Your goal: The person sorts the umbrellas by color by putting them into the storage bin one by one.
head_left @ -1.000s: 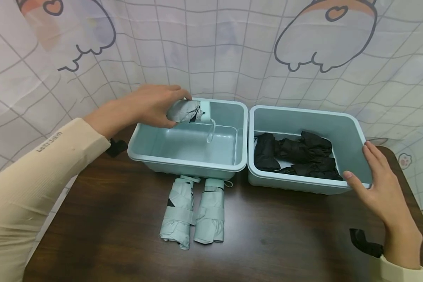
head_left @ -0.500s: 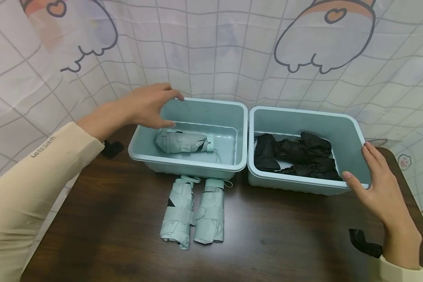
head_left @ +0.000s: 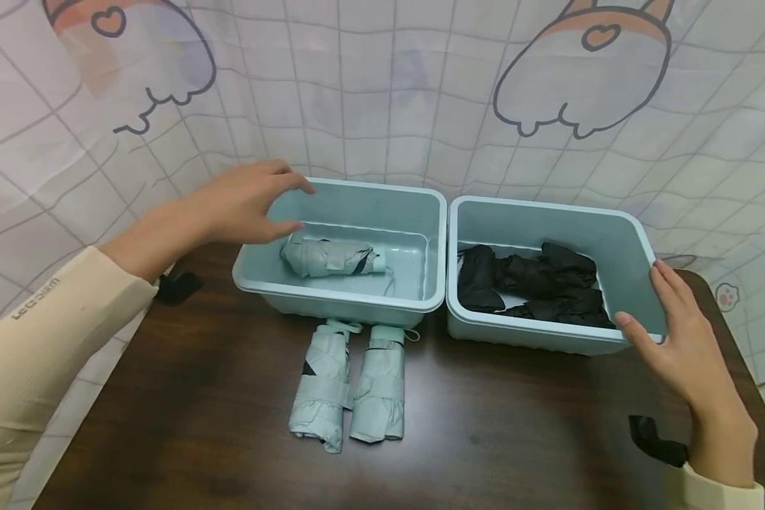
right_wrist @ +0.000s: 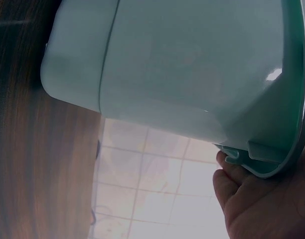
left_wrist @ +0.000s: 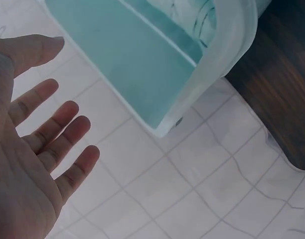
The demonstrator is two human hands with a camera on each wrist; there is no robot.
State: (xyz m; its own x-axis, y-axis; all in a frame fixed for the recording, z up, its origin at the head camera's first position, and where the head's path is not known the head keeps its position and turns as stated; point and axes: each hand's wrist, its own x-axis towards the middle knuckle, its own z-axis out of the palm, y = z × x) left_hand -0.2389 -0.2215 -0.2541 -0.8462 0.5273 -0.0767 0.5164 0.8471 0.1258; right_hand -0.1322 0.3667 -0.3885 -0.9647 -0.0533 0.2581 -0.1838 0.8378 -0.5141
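In the head view my left hand hovers at the left end of the left light-blue bin, fingers spread and holding nothing. Inside that bin lies a folded pale green umbrella, its handle and wrist loop pointing right. Two more such umbrellas, a left one and a right one, lie side by side on the table in front. My right hand rests against the right end of the right bin, thumb at the front rim; in the right wrist view its fingers reach beneath the rim.
Several black folded fabric bundles lie in the right bin. Both bins stand side by side at the back of the dark wooden table. A white grid-patterned curtain hangs right behind them.
My left hand lowered the umbrella into the left bin and let it go, then drew back up and to the left. My right hand stays at the right bin.
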